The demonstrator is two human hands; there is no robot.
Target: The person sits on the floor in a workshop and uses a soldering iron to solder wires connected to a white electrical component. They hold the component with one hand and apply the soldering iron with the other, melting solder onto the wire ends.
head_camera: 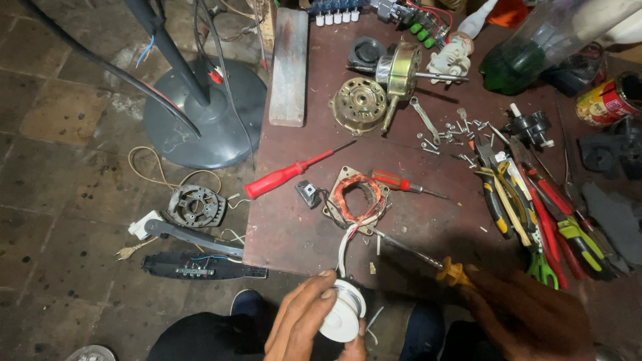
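My left hand [304, 317] grips a white spool of solder wire [343, 311] at the near edge of the dark red board [294, 227]. My right hand [528, 314] holds a soldering iron with a yellow handle [453, 272]; its thin dark shaft [401, 246] points toward a copper-wound motor stator [354, 197]. White and red wires run from the stator toward the spool. A small black part [308, 192] lies just left of the stator.
A red screwdriver [284, 175] and a smaller red one [401, 184] lie by the stator. Motor housings [374, 83], loose screws [455, 134], pliers and cutters [528, 207] and a can [612, 100] fill the board. A grey fan base [214, 113] and fan parts [194, 207] sit on the floor left.
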